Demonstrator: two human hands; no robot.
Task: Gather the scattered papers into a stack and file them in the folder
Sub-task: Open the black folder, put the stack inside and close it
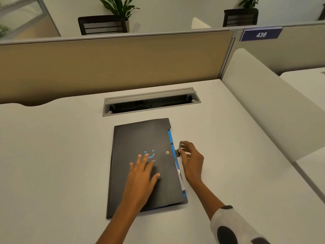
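Head view: a white counter (52,155) fronts a tan partition (105,64), with chairs and plants at 12 o'clock. At centre, the left hand (142,175) lies flat, fingers spread, on the closed black folder (140,138). At 3 o'clock, right hand (191,161) fingers pinch its clasp tab (179,150).

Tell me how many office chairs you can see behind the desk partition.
2. One black mesh chair stands beyond the partition at upper left, another black chair at upper right. Only their backrests show; more may be hidden lower down.
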